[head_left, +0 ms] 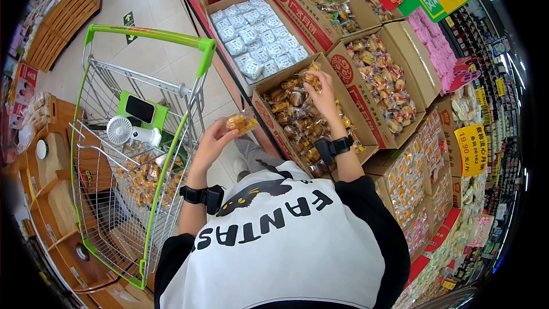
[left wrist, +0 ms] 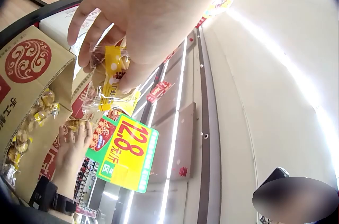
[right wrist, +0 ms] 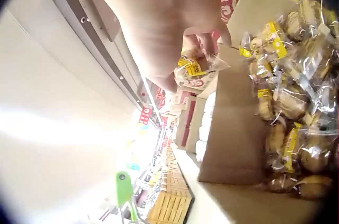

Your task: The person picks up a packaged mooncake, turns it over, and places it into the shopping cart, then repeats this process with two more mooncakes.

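Note:
My left hand (head_left: 211, 143) pinches a mooncake in a clear wrapper (head_left: 237, 122), held between the cardboard box and the shopping cart. The wrapper's yellow label (left wrist: 114, 70) faces the left wrist camera. Over the far end of the open cardboard box (head_left: 269, 117), my right hand (head_left: 325, 97) grips another wrapped mooncake (right wrist: 195, 66) between thumb and fingers. Many more clear-wrapped mooncakes (head_left: 294, 120) with yellow labels lie loose in that box, under and beside the right hand.
On the left stands a green-handled shopping cart (head_left: 148, 33) containing a bag of wrapped mooncakes (head_left: 146, 180), with a small white fan (head_left: 119, 130) and a phone (head_left: 140, 109) at its handle end. White-wrapped packets (head_left: 260, 34) fill the box ahead. More mooncake boxes (head_left: 383, 74) line the right.

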### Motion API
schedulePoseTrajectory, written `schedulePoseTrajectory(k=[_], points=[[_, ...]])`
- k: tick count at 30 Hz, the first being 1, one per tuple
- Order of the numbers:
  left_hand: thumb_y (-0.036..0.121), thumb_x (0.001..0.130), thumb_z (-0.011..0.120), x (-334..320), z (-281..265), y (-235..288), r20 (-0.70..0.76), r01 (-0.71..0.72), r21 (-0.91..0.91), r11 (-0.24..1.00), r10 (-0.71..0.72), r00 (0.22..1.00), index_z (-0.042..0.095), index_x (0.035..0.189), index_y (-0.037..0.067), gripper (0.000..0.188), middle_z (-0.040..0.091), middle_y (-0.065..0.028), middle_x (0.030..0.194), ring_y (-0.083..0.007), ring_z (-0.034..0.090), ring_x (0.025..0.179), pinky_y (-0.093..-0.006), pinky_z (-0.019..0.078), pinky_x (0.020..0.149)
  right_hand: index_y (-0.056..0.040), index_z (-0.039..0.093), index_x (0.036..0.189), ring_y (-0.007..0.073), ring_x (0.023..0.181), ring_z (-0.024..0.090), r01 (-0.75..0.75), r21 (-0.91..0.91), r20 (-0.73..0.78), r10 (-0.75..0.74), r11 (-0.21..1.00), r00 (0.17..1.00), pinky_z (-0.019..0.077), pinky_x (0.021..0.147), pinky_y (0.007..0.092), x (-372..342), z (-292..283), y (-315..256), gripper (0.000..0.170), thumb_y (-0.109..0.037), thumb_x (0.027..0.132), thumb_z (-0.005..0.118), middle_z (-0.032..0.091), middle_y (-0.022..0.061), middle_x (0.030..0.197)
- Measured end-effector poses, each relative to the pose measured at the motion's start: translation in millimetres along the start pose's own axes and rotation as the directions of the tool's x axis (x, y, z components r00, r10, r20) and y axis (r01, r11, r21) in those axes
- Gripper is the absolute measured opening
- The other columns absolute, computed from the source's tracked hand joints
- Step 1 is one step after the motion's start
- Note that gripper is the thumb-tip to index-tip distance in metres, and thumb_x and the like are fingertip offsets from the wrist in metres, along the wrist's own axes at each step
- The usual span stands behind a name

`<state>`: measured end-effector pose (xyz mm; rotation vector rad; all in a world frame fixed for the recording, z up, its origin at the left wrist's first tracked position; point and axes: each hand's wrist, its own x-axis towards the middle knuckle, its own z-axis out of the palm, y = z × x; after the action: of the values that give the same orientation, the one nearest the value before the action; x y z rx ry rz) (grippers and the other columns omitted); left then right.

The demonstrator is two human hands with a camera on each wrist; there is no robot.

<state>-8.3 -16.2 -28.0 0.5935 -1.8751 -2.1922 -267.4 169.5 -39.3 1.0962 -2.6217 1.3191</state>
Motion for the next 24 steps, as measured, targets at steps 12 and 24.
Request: schedulePoseTrajectory(k=[12,24], points=[[0.024,0.081,0.055,-0.5,0.7,-1.7,-0.085,0.086,0.203,0.975,-0.070,0.994,0.053,0.077,0.001,0.024,0.050,0.0016,0.066,-0.0039,0.039,0.062,-0.0192,0.0327,0.056,-0.0135,0.054,0.100,0.0227,0.102,0.041,0.174,0.334,0.257,-0.267,0.926,0.929,0.0376,0.082,0.0309,-6.6,-21.2,-106.1,0.026,-0.017,0.075,0.059,0.037,0.0098,0.108],[0.025,0.087,0.041,-3.0,7.3,8.0,-0.047,0.071,-0.056,0.996,-0.073,0.996,0.053,0.093,0.000,0.029,0.056,-0.0030,0.079,-0.0100,0.051,0.069,-0.0220,0.0382,0.063,-0.0247,0.054,0.106,0.0286,0.099,0.047,0.489,0.292,0.383,-0.570,0.822,0.727,0.0388,0.083,0.0363,-20.9,-2.0,-157.3,0.041,-0.015,0.067,0.062,0.043,0.0126,0.110]])
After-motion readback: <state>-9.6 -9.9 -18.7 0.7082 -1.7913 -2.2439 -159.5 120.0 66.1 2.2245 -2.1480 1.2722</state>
